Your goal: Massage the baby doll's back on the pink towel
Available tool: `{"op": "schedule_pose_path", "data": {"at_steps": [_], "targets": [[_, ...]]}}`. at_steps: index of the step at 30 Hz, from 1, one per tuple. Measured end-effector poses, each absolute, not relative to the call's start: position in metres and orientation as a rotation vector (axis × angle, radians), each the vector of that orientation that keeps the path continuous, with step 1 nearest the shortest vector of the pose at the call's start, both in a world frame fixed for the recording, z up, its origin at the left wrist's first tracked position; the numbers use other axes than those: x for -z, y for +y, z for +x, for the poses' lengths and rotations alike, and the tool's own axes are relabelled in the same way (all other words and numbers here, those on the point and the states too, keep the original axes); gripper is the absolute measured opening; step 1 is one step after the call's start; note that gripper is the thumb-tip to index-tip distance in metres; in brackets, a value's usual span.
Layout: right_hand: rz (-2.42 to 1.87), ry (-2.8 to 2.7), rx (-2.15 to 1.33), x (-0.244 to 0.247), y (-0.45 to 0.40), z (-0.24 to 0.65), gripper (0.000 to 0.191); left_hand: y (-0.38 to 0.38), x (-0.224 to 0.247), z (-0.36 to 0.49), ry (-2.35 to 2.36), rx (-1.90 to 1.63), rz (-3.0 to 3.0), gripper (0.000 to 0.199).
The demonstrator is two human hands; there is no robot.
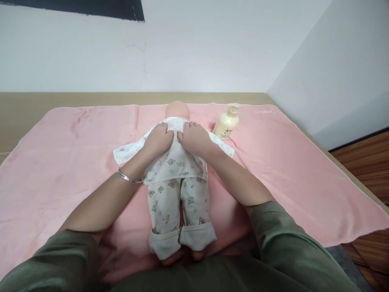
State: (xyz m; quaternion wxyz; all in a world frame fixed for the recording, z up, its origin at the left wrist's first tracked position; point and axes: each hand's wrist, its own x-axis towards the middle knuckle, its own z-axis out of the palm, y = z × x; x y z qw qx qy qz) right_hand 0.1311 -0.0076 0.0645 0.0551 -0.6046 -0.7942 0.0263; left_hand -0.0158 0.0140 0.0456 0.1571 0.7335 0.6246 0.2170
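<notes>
A baby doll with a bare, smooth head lies stretched out on a pink blanket, its head away from me and its feet near my body. No face shows on it. It wears a white printed shirt and matching trousers with turned-up cuffs. My left hand rests on the upper left of the shirt, fingers curled into the cloth. Opposite it, my right hand is closed the same way at the upper right. Both thumbs point inward, close together. The fingertips are partly hidden.
A cream pump bottle stands on the blanket right of the doll's head, close to its sleeve. Behind the blanket runs the wooden table edge, against a white wall. Wood-grain panels are at the right.
</notes>
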Motion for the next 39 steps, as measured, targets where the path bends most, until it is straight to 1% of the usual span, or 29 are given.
{"op": "schedule_pose_path", "data": {"at_steps": [3,6,8,11,15,20,22,24,26,28,30,33,35,37,39], "targets": [[-1.836,-2.449,0.041,-0.069,-0.023,0.123,0.048,0.025,-0.034,-0.019,1.759,-0.703,2.058,0.028],[-1.763,-2.545,-0.1,-0.077,-0.017,0.133,0.041,0.025,-0.026,-0.015,1.742,-0.793,2.081,0.035],[-1.754,-2.515,-0.256,-0.078,-0.004,0.145,0.044,0.022,-0.023,-0.012,1.769,-0.846,2.101,0.036],[-1.867,-2.277,-0.389,-0.07,0.015,0.155,0.055,0.02,-0.02,-0.01,1.808,-0.864,2.112,0.032],[-1.893,-2.176,-0.349,-0.054,0.025,0.153,0.061,0.021,-0.018,-0.011,1.809,-0.874,2.107,0.025],[-1.861,-2.198,-0.376,-0.052,0.022,0.15,0.061,0.019,-0.022,-0.01,1.834,-0.869,2.099,0.026],[-1.86,-2.216,-0.394,-0.054,0.023,0.154,0.063,0.012,-0.024,-0.006,1.857,-0.812,2.151,0.031],[-1.823,-2.276,-0.423,-0.056,0.027,0.16,0.066,0.002,-0.025,-0.001,1.849,-0.785,2.243,0.039],[-1.735,-2.375,-0.491,-0.057,0.032,0.168,0.067,-0.006,-0.026,0.003,1.81,-0.786,2.327,0.05],[-1.642,-2.448,-0.576,-0.059,0.035,0.174,0.068,-0.009,-0.027,0.004,1.775,-0.779,2.343,0.056],[-1.652,-2.462,-0.594,-0.061,0.032,0.173,0.068,-0.005,-0.03,0.001,1.759,-0.757,2.291,0.055],[-1.76,-2.471,-0.455,-0.066,0.014,0.16,0.066,0.012,-0.033,-0.011,1.725,-0.75,2.17,0.05],[-1.735,-2.533,-0.399,-0.068,0.0,0.15,0.07,0.024,-0.033,-0.019,1.704,-0.772,2.098,0.048],[-1.671,-2.598,-0.43,-0.068,-0.008,0.143,0.078,0.03,-0.033,-0.024,1.707,-0.785,2.045,0.045],[-1.625,-2.608,-0.466,-0.065,-0.006,0.141,0.077,0.031,-0.034,-0.025,1.734,-0.751,2.037,0.042]]}}
